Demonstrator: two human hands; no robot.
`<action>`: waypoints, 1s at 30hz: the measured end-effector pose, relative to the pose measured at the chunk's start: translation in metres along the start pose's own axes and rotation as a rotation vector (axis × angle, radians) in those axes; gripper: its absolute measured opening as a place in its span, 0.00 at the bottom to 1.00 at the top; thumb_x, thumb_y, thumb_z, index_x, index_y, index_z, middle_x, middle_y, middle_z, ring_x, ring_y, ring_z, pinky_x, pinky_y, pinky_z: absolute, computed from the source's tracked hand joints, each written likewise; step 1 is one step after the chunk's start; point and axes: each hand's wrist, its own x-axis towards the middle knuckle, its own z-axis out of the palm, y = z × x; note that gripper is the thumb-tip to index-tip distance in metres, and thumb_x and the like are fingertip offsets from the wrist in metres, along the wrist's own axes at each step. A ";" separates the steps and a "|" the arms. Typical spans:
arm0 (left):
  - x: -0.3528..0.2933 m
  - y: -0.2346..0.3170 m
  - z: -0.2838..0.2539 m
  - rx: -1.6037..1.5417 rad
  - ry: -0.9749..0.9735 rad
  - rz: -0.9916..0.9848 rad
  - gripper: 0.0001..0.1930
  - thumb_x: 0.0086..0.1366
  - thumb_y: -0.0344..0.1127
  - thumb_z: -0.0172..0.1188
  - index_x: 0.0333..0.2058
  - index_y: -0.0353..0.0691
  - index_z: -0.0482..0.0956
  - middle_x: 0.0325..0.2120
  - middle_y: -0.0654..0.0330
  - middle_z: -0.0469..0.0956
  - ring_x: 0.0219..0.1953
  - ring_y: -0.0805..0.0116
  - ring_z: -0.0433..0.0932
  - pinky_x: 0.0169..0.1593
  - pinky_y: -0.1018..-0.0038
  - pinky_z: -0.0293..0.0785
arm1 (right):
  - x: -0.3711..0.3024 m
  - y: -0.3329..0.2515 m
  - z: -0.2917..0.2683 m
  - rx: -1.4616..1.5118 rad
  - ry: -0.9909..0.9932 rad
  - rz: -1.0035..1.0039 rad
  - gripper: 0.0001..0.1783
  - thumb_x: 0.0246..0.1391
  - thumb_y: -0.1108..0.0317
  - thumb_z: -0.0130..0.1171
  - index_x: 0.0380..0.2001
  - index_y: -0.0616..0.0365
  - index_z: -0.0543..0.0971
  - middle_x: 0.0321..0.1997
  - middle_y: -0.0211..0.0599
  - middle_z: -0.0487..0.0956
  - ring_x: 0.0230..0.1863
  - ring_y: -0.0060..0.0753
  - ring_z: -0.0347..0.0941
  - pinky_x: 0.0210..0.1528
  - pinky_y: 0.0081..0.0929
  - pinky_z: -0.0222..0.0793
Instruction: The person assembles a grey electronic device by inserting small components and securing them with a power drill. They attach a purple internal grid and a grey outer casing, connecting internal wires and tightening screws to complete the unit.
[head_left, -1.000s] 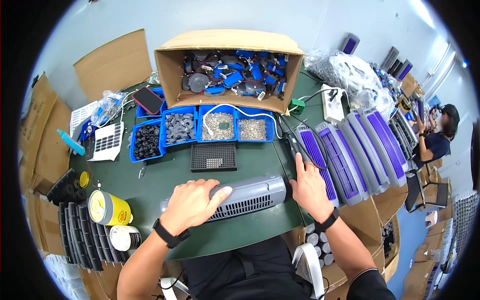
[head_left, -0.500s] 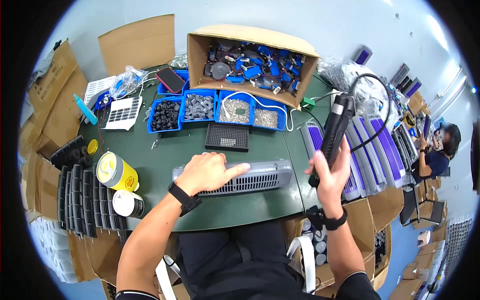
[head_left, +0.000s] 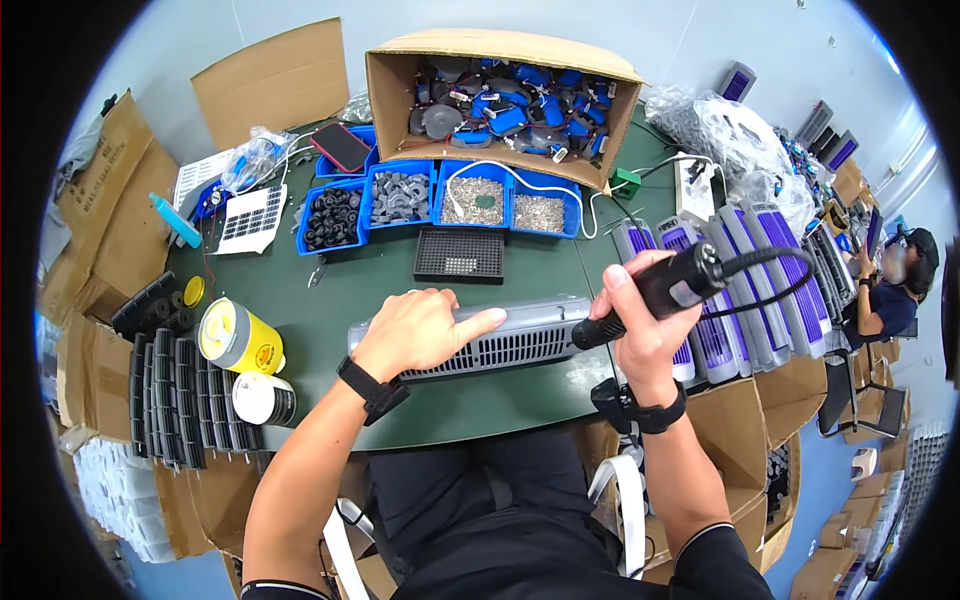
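My left hand (head_left: 412,335) rests over the left part of a long grey plastic housing (head_left: 515,347) with rows of slots. Its fingers bend over the far edge and the thumb lies along the top. In my right hand (head_left: 648,335) is a black corded electric screwdriver (head_left: 675,284), held nearly level. The front end of the screwdriver points left at the housing's right end; whether it touches cannot be made out. Beyond the housing lies a black grid tray (head_left: 459,257) with small metal pieces in some of its holes.
Blue bins of screws (head_left: 535,212), grey parts (head_left: 400,198) and black parts (head_left: 332,217) line the back, before a carton (head_left: 385,110) of blue-wrapped parts. Purple-and-grey units (head_left: 775,275) stand right. A yellow tumbler (head_left: 240,338) and black rollers (head_left: 165,395) stand left. A person (head_left: 895,290) sits far right.
The screwdriver has swung from upright to nearly level, and my right hand has come left to the housing's end. My left hand stays on the housing.
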 end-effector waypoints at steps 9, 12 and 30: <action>-0.002 0.002 -0.001 0.016 0.014 -0.015 0.49 0.67 0.80 0.48 0.39 0.29 0.87 0.36 0.38 0.86 0.44 0.38 0.84 0.51 0.50 0.78 | 0.022 0.004 0.012 -0.187 -0.120 0.285 0.11 0.59 0.70 0.75 0.34 0.59 0.79 0.24 0.25 0.80 0.21 0.17 0.75 0.26 0.19 0.70; -0.001 0.004 -0.001 0.024 0.016 -0.009 0.48 0.67 0.79 0.48 0.39 0.29 0.88 0.35 0.38 0.86 0.44 0.38 0.84 0.51 0.50 0.78 | 0.002 0.009 0.009 -0.247 -0.118 0.073 0.09 0.58 0.76 0.73 0.36 0.61 0.80 0.25 0.29 0.81 0.23 0.20 0.78 0.27 0.20 0.73; 0.000 0.006 -0.002 0.024 -0.015 -0.039 0.45 0.68 0.77 0.51 0.40 0.30 0.88 0.33 0.39 0.85 0.44 0.39 0.85 0.51 0.51 0.78 | -0.002 0.013 0.008 -0.226 -0.069 0.069 0.11 0.59 0.71 0.74 0.30 0.58 0.79 0.22 0.25 0.78 0.21 0.17 0.74 0.25 0.19 0.68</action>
